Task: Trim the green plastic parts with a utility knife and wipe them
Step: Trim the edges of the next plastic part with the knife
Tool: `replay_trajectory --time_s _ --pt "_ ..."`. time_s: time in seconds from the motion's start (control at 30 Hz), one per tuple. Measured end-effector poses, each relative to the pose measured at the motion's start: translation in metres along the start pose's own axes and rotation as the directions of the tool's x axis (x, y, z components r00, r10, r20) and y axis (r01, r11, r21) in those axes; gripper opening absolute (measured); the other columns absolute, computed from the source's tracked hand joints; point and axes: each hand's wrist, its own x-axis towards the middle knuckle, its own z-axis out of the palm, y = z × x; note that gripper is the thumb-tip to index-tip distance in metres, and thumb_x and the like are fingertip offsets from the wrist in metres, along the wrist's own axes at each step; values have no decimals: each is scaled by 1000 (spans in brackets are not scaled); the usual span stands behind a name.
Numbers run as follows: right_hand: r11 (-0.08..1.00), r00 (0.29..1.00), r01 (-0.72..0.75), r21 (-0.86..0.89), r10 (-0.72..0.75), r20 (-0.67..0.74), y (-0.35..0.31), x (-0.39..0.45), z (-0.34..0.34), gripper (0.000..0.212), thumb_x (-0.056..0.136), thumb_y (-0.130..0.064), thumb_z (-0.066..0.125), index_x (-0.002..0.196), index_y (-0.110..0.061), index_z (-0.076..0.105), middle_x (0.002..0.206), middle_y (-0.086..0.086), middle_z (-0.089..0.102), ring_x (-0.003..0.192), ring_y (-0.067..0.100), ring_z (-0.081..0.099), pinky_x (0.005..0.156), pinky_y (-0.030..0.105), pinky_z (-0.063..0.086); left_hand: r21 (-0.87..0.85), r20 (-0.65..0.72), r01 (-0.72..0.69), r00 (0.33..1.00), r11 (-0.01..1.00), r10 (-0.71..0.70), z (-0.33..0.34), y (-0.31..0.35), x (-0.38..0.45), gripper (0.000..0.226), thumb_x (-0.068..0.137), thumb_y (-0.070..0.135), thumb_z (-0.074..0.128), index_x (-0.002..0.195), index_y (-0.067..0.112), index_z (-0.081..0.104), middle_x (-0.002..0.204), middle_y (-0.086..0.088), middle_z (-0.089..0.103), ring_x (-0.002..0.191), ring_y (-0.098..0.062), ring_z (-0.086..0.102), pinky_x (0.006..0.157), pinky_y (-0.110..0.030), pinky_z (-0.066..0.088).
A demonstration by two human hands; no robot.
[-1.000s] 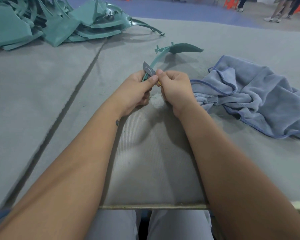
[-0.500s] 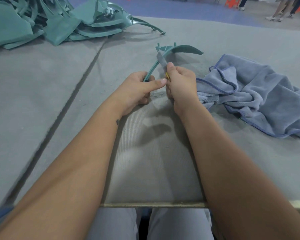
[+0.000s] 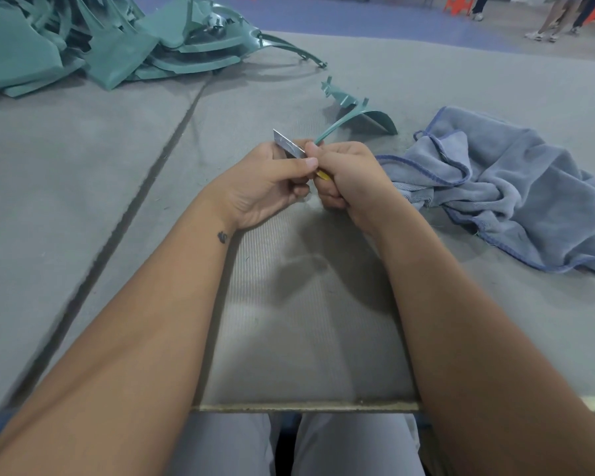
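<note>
Trimming under way: left hand [image 3: 265, 180] grips the green part [image 3: 356, 113], right hand [image 3: 347, 176] apparently clasps the knife [image 3: 289, 146]; next, a steady stroke, then the cloth [image 3: 502, 187].

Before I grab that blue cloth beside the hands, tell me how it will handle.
The blue cloth lies crumpled in soft folds, so it will probably go limp and drape from wherever you pinch it. It looks like plush towel fabric, so likely light and easy to grip, not slippery. Pushed across the grey table, it would probably bunch rather than slide.
</note>
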Motion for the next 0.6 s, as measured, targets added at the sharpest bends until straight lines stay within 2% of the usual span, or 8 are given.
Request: replay_trajectory --time_s 0.07,0.2,0.33,0.4,0.6 --pt "1000 999 1 8 -1 33 -1 0 -1 33 101 -10 42 78 8 58 39 -2 29 33 8 19 35 16 16 13 -19 -5 1000 1000 5 0 0 0 15 94 -4 47 103 4 56 85 -5 53 73 -8 49 61 -18 36" --pt "1000 994 -9 -2 9 113 -3 -2 -7 36 99 -4 38 65 -7 50 39 -1 35 34 7 21 37 17 14 95 -45 -8 999 995 13 0 -1 -1 14 96 2 47 102 5 59 86 -4 55 72 -7 51 63 -18 40" --pt "999 988 -34 4 32 149 -3 -3 -13 37 99 -5 38 64 -10 46 42 -1 31 35 7 19 39 22 11 255 -83 9 996 967 13 1 -2 -1 10 96 13 53 100 11 62 79 -4 48 62 -8 43 60 -18 48" --pt "999 986 -42 17 39 162 -3 -2 -16 37 99 -5 38 64 -11 46 41 -2 30 35 7 19 39 22 11 292 -72 7 997 956 15 2 -2 -1 11 97 16 53 103 13 62 79 -5 46 61 -8 40 59 -20 46" --pt "999 982 -34 -12 35 187 -3 -3 -16 37 100 -6 38 67 -9 52 40 -3 35 34 7 21 36 19 15 136 5 7 1000 991 -8 2 -1 -3 23 85 15 58 107 9 59 76 0 41 65 -8 34 60 -19 39"
